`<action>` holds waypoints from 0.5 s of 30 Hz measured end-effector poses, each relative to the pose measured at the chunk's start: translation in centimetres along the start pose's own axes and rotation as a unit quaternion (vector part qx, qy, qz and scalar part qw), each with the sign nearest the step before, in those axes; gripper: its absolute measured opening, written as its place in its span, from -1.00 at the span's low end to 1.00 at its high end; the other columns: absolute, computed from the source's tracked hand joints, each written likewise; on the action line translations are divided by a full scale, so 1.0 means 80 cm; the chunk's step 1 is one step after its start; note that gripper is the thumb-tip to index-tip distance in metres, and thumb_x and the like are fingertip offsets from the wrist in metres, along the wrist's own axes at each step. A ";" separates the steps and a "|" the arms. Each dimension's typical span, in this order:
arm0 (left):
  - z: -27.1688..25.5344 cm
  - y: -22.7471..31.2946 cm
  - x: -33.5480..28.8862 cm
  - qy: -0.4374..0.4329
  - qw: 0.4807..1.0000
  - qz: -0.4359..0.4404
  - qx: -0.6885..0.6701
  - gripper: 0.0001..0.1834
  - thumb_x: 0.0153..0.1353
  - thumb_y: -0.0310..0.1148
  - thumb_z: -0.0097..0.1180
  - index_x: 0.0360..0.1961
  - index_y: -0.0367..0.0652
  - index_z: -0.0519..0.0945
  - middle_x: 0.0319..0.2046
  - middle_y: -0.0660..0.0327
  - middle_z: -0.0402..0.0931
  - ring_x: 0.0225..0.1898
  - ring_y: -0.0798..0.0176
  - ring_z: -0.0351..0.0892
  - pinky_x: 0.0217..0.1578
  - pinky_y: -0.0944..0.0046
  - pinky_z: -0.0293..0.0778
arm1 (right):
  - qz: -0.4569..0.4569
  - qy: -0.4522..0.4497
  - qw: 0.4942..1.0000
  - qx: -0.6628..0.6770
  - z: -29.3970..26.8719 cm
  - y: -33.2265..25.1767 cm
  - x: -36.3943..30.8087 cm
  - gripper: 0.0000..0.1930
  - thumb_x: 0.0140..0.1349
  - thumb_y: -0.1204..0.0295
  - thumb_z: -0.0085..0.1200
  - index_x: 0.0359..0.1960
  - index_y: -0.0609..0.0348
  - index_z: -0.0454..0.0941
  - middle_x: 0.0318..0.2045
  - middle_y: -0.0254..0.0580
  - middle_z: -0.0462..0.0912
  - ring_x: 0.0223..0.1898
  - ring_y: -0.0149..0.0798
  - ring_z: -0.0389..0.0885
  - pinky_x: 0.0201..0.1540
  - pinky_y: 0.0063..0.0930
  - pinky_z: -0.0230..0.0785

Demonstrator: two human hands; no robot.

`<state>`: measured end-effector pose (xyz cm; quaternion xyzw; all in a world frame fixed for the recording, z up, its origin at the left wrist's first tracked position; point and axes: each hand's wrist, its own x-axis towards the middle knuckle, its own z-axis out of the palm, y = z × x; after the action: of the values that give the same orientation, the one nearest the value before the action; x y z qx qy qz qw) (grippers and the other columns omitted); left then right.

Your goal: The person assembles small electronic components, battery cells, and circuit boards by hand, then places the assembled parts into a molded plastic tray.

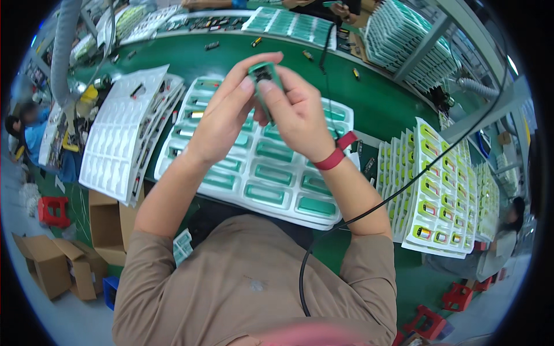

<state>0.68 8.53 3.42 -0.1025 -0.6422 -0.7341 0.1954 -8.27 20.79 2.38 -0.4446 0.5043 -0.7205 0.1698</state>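
Both hands are raised over a white moulded tray (247,173) whose pockets hold green rectangular cases (266,194). Between them they grip one green case (253,70), tilted up, with something dark inside its upper end. My left hand (226,112) wraps the case's left side, fingers curled over the far end. My right hand (294,109) presses its thumb on the case front. Around the right wrist is a red strap (333,158) with a black cable. A few pockets at the tray's left hold small dark or metallic parts (196,114).
Stacked white trays (112,130) lean at the left, small parts between them. Trays of yellow-green cases (441,190) stand at the right. Farther back are loose dark pieces (212,45) and a tall tray stack (404,40). The black cable (398,202) crosses the right side. Another person's hand (340,11) shows at the top.
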 end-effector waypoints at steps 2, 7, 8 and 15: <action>0.008 -0.005 -0.001 0.020 0.999 -0.006 -0.048 -0.45 0.54 -0.14 -0.20 0.42 -0.21 0.24 0.06 0.22 0.44 -0.26 0.42 0.47 -0.22 0.36 0.45 | 0.022 0.000 1.000 0.002 -0.003 0.005 -0.004 -0.74 0.51 0.40 -0.03 0.11 0.28 0.48 -0.43 -0.37 0.57 -0.48 -0.56 0.52 -0.45 -0.63 0.38; 0.016 0.005 -0.009 0.045 0.996 0.063 0.048 -0.47 0.45 -0.42 0.02 0.39 -0.28 0.27 0.04 0.16 0.48 -0.16 0.39 0.52 -0.11 0.35 0.50 | 0.010 -0.058 0.998 -0.028 -0.011 -0.014 -0.008 -0.71 0.49 0.42 -0.01 0.16 0.25 0.46 -0.34 -0.37 0.56 -0.44 -0.62 0.50 -0.43 -0.70 0.34; 0.009 0.014 -0.011 0.066 0.992 0.070 0.083 -0.51 0.44 -0.45 0.03 0.35 -0.29 0.32 0.02 0.16 0.51 -0.15 0.39 0.54 -0.11 0.38 0.50 | -0.035 -0.062 0.997 0.001 -0.005 -0.018 -0.008 -0.69 0.43 0.50 0.02 0.17 0.25 0.46 -0.22 -0.33 0.55 -0.36 -0.57 0.53 -0.36 -0.67 0.37; -0.047 0.005 -0.050 0.155 0.965 0.048 0.207 -0.59 0.37 -0.54 0.11 0.23 -0.32 0.47 -0.05 0.19 0.57 -0.11 0.40 0.57 -0.10 0.39 0.51 | -0.183 -0.051 0.949 -0.252 -0.020 0.007 -0.001 -0.76 0.27 0.56 0.12 -0.03 0.26 0.62 -0.21 -0.12 0.64 -0.28 -0.23 0.66 -0.21 -0.39 0.52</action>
<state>4.83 5.41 1.62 0.0243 -0.7363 -0.5821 0.3441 -9.60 21.56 1.70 -0.5935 0.5702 -0.5651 -0.0569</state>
